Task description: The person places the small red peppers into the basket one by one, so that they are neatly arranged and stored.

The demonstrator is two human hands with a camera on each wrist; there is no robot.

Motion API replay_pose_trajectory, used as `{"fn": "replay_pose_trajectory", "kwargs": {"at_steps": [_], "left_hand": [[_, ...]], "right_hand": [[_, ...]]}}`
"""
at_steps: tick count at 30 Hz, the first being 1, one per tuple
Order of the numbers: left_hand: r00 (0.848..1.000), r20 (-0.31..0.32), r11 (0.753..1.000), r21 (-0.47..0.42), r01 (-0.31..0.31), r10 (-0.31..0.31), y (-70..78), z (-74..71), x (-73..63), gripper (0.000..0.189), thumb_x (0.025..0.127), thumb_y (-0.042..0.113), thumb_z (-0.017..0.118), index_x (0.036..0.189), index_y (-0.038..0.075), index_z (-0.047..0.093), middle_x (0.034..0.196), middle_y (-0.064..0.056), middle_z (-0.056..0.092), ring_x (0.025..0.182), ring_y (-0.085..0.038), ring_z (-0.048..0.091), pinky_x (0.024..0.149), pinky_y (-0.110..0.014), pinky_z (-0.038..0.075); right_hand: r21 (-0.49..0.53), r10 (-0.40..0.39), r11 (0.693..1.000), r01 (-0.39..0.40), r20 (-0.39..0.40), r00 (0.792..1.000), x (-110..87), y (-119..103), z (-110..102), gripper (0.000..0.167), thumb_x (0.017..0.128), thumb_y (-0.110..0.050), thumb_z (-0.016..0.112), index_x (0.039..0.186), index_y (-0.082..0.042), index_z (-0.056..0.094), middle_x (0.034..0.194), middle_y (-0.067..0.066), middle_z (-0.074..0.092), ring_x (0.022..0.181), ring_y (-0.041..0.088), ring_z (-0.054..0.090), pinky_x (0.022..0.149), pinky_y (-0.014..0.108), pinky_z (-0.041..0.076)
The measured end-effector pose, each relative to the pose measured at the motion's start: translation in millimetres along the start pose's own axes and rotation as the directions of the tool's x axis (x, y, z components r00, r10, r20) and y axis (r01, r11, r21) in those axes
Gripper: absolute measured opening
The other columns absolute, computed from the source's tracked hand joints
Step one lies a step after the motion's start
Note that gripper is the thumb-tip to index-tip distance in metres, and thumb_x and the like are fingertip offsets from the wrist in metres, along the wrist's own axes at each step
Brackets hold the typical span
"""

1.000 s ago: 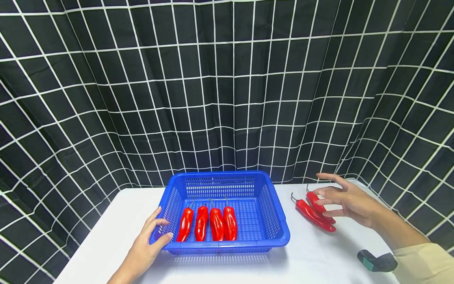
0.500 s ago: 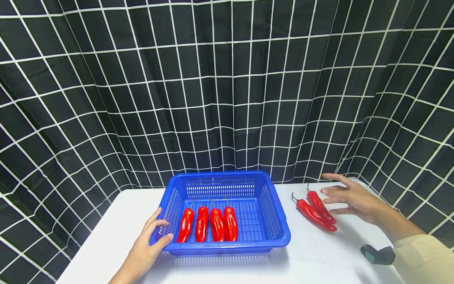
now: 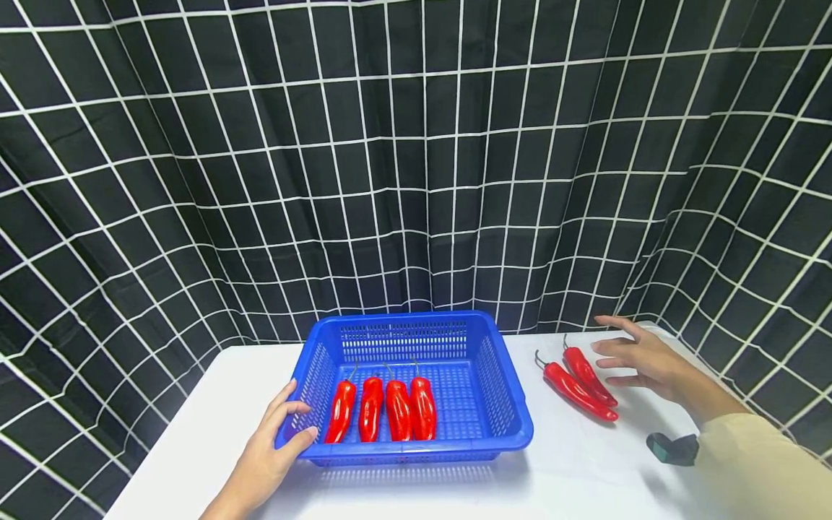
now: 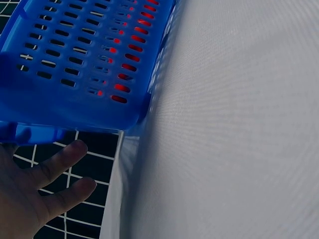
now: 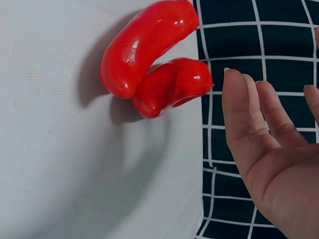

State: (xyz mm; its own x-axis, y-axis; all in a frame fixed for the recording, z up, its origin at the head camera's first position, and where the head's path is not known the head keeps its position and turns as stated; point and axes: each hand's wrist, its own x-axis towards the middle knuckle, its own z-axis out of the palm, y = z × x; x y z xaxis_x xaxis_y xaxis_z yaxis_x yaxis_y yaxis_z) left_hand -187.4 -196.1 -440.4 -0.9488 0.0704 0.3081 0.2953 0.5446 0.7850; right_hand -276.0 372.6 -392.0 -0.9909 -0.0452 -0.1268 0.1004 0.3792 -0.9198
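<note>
Several red chili peppers [image 3: 399, 410] lie side by side in a blue plastic basket [image 3: 416, 449], stems toward the back. My left hand [image 3: 263, 451] rests at the basket's left front corner, thumb and a finger over the rim. In the left wrist view, two fingers of the left hand [image 4: 50, 189] extend loosely beside the basket's blue rim. Two more red chili peppers [image 3: 575, 390] lie touching on the white table to the right. My right hand [image 3: 640, 359] hovers just right of them, fingers spread, holding nothing; the right wrist view shows a gap between hand and peppers [image 5: 149, 47].
A white cloth-covered table [image 3: 559, 477] carries everything. Behind and on both sides hangs a black curtain [image 3: 416, 166] with white grid lines. Near the right sleeve [image 3: 760, 462] is a dark wrist device [image 3: 672, 449] with a green patch.
The right hand has drawn back to the right, off the two table peppers, uncovering the rear one. The left hand, basket and peppers have stayed in place.
</note>
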Motion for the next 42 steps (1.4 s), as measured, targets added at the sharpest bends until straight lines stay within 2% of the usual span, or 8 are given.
{"fn": "replay_pose_trajectory", "kwargs": {"at_steps": [8, 20, 29, 35, 42], "left_hand": [[1.0, -0.01, 1.0, 0.01, -0.007, 0.008, 1.0, 0.2, -0.1, 0.023, 0.09, 0.02, 0.068, 0.109, 0.01, 0.06, 0.155, -0.012, 0.025, 0.139, -0.046, 0.018, 0.099, -0.073, 0.018], [1.0, -0.013, 1.0, 0.001, -0.017, 0.017, 1.8, -0.4, -1.5, 0.024, 0.09, 0.021, 0.068, 0.109, 0.009, 0.06, 0.155, -0.012, 0.026, 0.139, -0.046, 0.018, 0.1, -0.073, 0.018], [1.0, -0.009, 1.0, -0.008, -0.007, 0.007, 2.1, 0.1, -1.1, 0.023, 0.09, 0.018, 0.068, 0.109, 0.008, 0.06, 0.155, -0.012, 0.026, 0.139, -0.046, 0.018, 0.1, -0.072, 0.018], [1.0, -0.01, 1.0, -0.01, 0.003, -0.003, 0.9, -0.1, -1.0, 0.023, 0.09, 0.019, 0.068, 0.109, 0.009, 0.06, 0.155, -0.011, 0.025, 0.139, -0.046, 0.018, 0.1, -0.072, 0.017], [1.0, -0.013, 1.0, -0.014, -0.009, 0.008, -0.7, 0.2, -0.5, 0.023, 0.089, 0.019, 0.069, 0.108, 0.01, 0.06, 0.155, -0.011, 0.025, 0.139, -0.046, 0.018, 0.1, -0.073, 0.018]], "right_hand": [[-0.007, 0.033, 0.999, -0.033, -0.016, 0.999, 6.1, 7, 3, 0.099, 0.086, -0.038, 0.072, 0.154, -0.01, 0.005, 0.144, 0.036, 0.026, 0.117, 0.049, 0.05, 0.084, 0.053, 0.051], [-0.031, 0.079, 0.996, -0.081, -0.078, 0.994, 15.8, 22, 3, 0.095, 0.09, -0.034, 0.069, 0.154, -0.008, 0.004, 0.144, 0.037, 0.024, 0.122, 0.054, 0.039, 0.081, 0.051, 0.053], [-0.053, 0.12, 0.991, -0.124, -0.063, 0.991, 19.9, 33, 3, 0.094, 0.089, -0.032, 0.07, 0.153, -0.007, 0.006, 0.14, 0.039, 0.026, 0.12, 0.056, 0.039, 0.083, 0.054, 0.051], [-0.111, 0.152, 0.981, -0.161, -0.08, 0.985, 26.6, 37, 9, 0.101, 0.084, -0.035, 0.074, 0.153, -0.006, 0.007, 0.141, 0.037, 0.026, 0.121, 0.055, 0.039, 0.084, 0.055, 0.051], [-0.168, 0.157, 0.971, -0.172, -0.096, 0.983, 30.7, 43, 13, 0.097, 0.084, -0.031, 0.074, 0.152, -0.003, 0.011, 0.138, 0.038, 0.027, 0.121, 0.056, 0.038, 0.083, 0.051, 0.052]]}}
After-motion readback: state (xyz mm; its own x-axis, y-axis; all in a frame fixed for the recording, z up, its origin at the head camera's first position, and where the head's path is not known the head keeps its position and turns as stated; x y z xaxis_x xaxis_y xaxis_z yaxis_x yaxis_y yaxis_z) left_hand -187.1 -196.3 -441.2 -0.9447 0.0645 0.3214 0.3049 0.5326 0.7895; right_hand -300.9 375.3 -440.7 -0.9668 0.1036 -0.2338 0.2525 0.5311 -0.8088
